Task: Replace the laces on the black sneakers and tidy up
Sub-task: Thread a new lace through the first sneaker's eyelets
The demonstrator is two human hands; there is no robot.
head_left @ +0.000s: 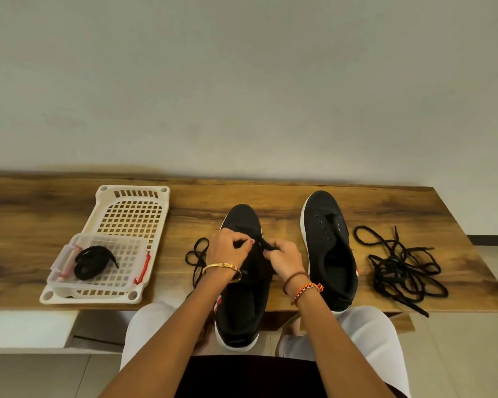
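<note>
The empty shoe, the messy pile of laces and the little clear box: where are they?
empty shoe [328, 242], head view, on its black upper.
pile of laces [400, 268], head view, middle of the tangle.
clear box [69, 278], head view, near wall.

Black sneakers [243, 271] with white soles and red-and-white side stripes. Black laces [400, 268] lie right of them. Brown wood-grain worktop [270, 196]. Cream grid-patterned basket [133, 208] left of the sneakers; clear box [98, 268] with red clips holds a black lace.

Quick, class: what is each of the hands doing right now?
Left hand: fingers curled, pinching the black lace at the left sneaker.
Right hand: pinching the same lace.
</note>
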